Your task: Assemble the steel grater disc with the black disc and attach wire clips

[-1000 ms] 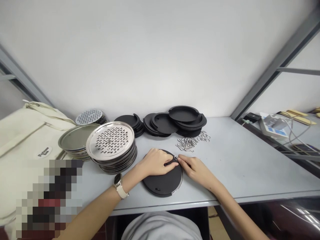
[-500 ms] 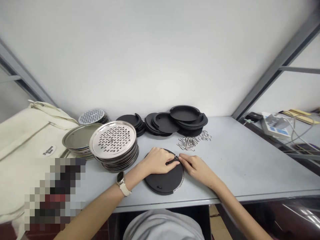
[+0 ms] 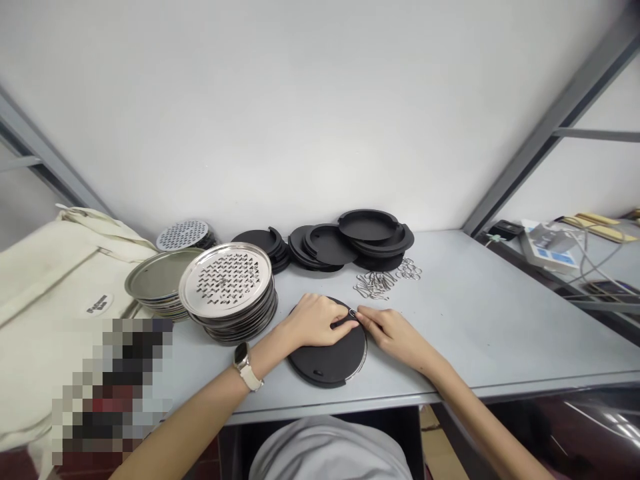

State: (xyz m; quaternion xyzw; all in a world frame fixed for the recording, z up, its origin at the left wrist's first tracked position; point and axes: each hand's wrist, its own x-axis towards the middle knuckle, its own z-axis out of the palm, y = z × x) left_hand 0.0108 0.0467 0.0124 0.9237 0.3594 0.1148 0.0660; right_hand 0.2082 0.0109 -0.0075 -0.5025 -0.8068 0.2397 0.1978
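Note:
A round black lid-like disc point(image 3: 330, 363) lies flat near the table's front edge, with a shiny metal rim showing along its right side. My left hand point(image 3: 320, 321) rests on top of it, thumb and forefinger closing toward the disc's upper right edge. At that edge is a small metal ring point(image 3: 353, 313). The thumb and forefinger of my right hand point(image 3: 393, 333) pinch the ring from the right. Fingertips hide how the ring meets the disc. Behind my hands lie loose wire hooks point(image 3: 375, 285) and a small cluster of metal rings point(image 3: 410, 269).
Left of the disc stands a stack of round metal grater plates point(image 3: 227, 277), beside plain round plates point(image 3: 163, 277). Black round pieces point(image 3: 370, 227) are piled along the wall. A cream bag point(image 3: 55, 287) occupies the left side; a box and cables point(image 3: 550, 250) lie on the right.
The view has shifted very slightly. Both hands stay at the disc's upper right edge, and the small ring between them appears turned a little.

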